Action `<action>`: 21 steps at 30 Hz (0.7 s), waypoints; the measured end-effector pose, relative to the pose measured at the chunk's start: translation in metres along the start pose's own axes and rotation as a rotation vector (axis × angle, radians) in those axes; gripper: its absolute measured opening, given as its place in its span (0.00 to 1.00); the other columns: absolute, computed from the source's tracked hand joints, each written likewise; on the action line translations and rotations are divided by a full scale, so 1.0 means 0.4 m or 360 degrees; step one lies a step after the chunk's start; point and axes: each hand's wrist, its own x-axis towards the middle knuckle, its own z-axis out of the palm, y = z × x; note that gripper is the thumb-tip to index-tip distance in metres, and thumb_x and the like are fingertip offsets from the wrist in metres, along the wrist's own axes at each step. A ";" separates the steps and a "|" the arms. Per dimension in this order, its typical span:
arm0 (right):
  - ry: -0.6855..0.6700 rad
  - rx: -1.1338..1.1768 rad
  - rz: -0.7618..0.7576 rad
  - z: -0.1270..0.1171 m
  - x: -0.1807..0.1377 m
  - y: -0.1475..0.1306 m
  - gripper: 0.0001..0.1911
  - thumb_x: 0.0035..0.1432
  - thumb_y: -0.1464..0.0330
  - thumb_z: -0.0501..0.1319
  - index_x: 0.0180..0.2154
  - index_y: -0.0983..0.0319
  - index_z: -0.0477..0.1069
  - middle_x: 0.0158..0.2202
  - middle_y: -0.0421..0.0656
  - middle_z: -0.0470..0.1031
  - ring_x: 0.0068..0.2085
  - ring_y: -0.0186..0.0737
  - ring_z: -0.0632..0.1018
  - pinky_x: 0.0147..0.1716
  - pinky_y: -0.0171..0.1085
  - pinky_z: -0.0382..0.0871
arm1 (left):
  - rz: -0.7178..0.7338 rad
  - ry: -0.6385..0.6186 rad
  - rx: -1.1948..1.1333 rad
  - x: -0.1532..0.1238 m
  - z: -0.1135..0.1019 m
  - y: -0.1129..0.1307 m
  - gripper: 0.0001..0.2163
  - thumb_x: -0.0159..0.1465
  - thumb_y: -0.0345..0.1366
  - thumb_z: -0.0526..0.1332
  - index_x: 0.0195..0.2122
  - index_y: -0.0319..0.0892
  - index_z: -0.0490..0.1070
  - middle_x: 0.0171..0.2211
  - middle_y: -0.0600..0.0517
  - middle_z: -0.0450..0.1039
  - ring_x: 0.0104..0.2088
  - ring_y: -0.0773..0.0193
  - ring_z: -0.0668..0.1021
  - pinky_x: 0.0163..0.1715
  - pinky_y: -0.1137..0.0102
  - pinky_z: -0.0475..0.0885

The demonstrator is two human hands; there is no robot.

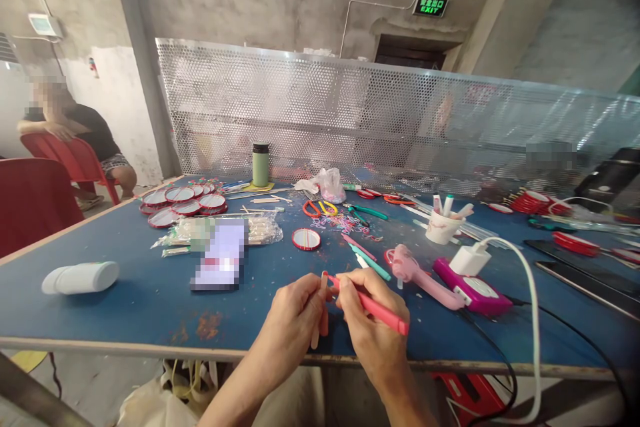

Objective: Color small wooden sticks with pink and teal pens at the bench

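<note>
Two slim things come together just above the near side of the bench (150, 320). The left hand (295, 313) has its fingers curled closed on a flat wooden stick (324, 285); the right hand (375, 320) pinches a red pen (385, 315) in a writing grip. Seen from here, the stick runs nearly upright, its top leaning slightly right, and the pen meets that top end from the right, its barrel slanting down across the right hand. So the stick lies left of the pen, with the left hand wrapped around it. Red shows at the stick's upper end, but whether the pen's tip touches there I can't make out. Fingers cover the stick's middle, and some of the right hand's fingertips are hidden. Beyond, a red-rimmed disc (306, 239) lies flat; a phone (220, 257) has a screen too blurred to read.
</note>
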 end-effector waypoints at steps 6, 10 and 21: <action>0.0036 0.0002 0.0023 -0.001 -0.003 -0.003 0.12 0.66 0.68 0.57 0.28 0.60 0.69 0.21 0.36 0.72 0.20 0.32 0.72 0.23 0.31 0.65 | 0.0011 0.0003 -0.0014 0.001 0.001 -0.008 0.18 0.70 0.47 0.50 0.27 0.42 0.63 0.19 0.55 0.68 0.17 0.71 0.67 0.21 0.76 0.59; 0.0019 0.0020 0.0021 0.001 -0.003 -0.003 0.11 0.66 0.69 0.57 0.29 0.61 0.70 0.21 0.36 0.72 0.20 0.32 0.72 0.22 0.31 0.65 | 0.0014 0.0013 0.0025 0.001 0.001 -0.008 0.18 0.70 0.46 0.49 0.27 0.42 0.63 0.19 0.56 0.68 0.18 0.71 0.67 0.21 0.76 0.60; -0.0006 0.0073 0.0010 0.003 -0.003 -0.004 0.11 0.66 0.69 0.57 0.30 0.61 0.71 0.23 0.37 0.74 0.21 0.32 0.73 0.22 0.30 0.66 | 0.0025 0.0041 0.0095 0.002 0.002 -0.007 0.18 0.71 0.45 0.49 0.25 0.43 0.62 0.18 0.57 0.67 0.18 0.71 0.68 0.23 0.76 0.61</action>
